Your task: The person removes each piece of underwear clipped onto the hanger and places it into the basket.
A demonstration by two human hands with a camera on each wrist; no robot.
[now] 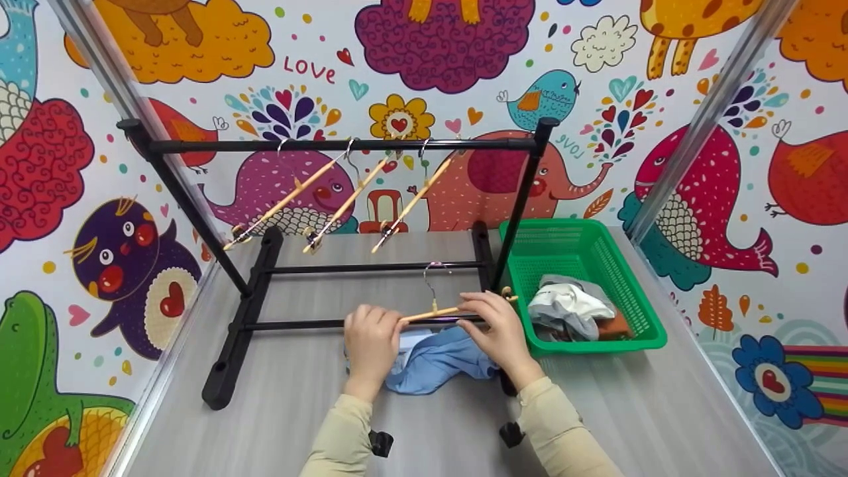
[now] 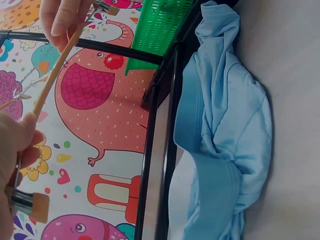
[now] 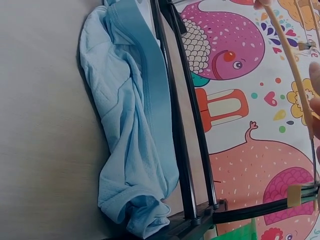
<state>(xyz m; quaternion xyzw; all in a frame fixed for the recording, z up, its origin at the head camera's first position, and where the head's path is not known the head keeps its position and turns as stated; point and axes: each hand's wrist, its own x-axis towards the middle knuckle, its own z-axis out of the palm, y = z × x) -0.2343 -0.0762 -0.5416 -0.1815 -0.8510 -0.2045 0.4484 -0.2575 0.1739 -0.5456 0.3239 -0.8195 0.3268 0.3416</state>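
Note:
A wooden clip hanger (image 1: 427,313) with a metal hook is held level over the floor, hook upward. My left hand (image 1: 371,341) grips its left part, and my right hand (image 1: 498,331) pinches the bar toward the right end. In the left wrist view a padded metal clip (image 2: 31,205) shows under the left hand. Below the hanger lies a crumpled light blue garment (image 1: 434,361) with a wide waistband (image 3: 150,85), apart from both hands. The waistband side lies beside the rack's lower bar, partly hidden by my hands in the head view.
A black garment rack (image 1: 248,146) stands ahead, with three similar wooden hangers (image 1: 344,205) on its top bar. To the right a green basket (image 1: 652,338) holds crumpled white, grey and brown cloth (image 1: 573,303). Patterned panels (image 1: 318,40) surround the grey surface (image 1: 291,377).

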